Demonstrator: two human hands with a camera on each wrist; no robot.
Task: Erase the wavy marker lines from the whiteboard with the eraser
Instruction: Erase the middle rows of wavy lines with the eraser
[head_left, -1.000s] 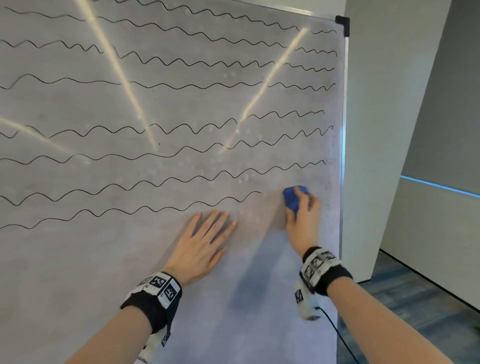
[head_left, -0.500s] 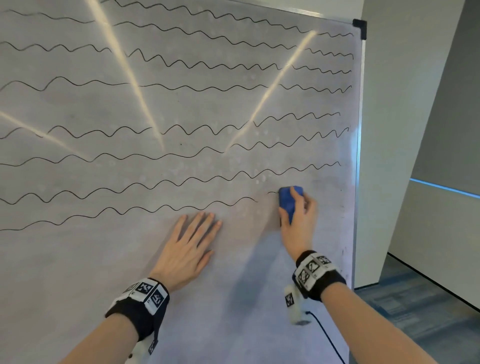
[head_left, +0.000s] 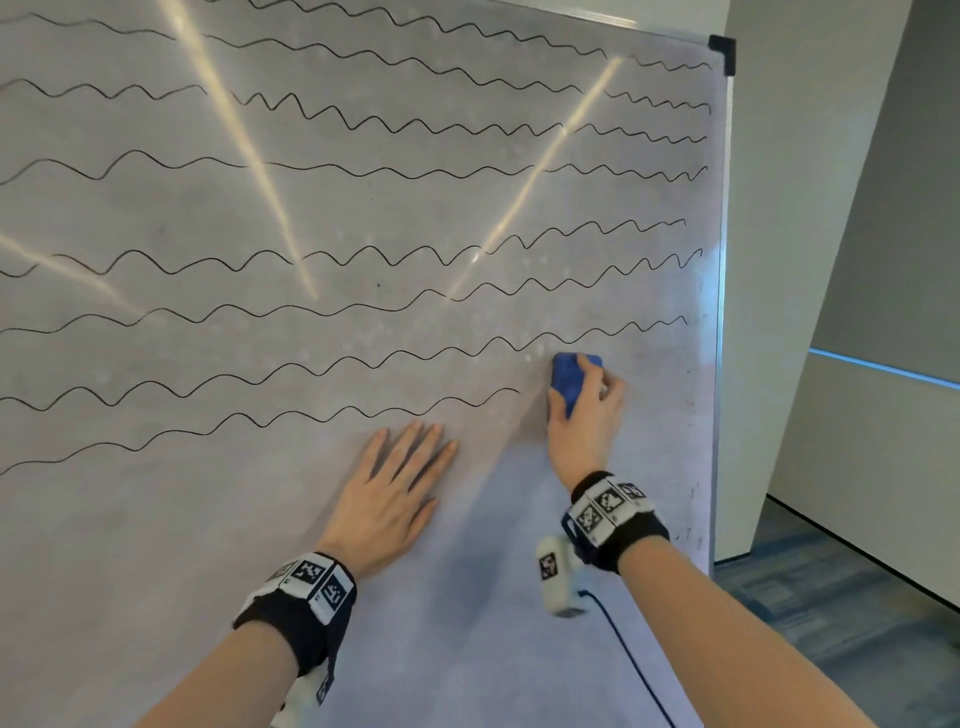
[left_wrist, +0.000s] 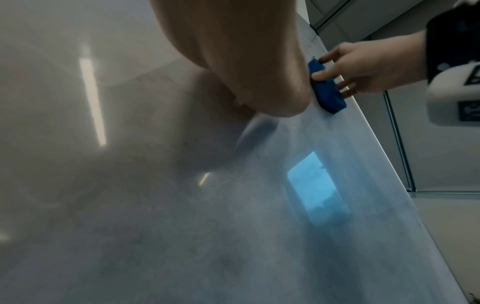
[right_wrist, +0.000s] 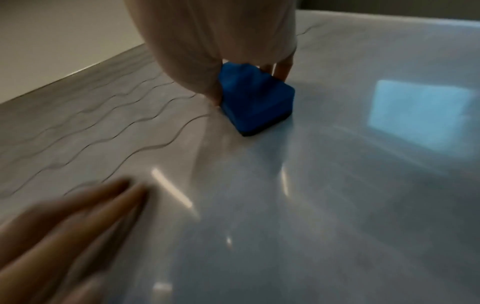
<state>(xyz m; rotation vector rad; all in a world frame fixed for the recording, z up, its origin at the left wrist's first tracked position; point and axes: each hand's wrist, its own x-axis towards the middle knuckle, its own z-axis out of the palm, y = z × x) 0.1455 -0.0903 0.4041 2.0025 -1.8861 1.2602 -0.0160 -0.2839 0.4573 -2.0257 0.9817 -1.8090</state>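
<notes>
Two hands are working: the right hand (head_left: 584, 421) is pinching the light, soft-faced eraser (head_left: 570, 379) by its sides near the whiteboard's (head_left: 208, 519) right edge, the left hand (head_left: 387, 499) lying flat, fingers spread

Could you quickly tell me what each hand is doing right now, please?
Left hand: open, flat against the grey-smudged whiteboard.
Right hand: gripping the blue block eraser against the board.

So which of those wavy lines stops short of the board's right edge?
The lowest wavy line: it ends just left of the blue eraser, while the lines above run on further right.
</notes>
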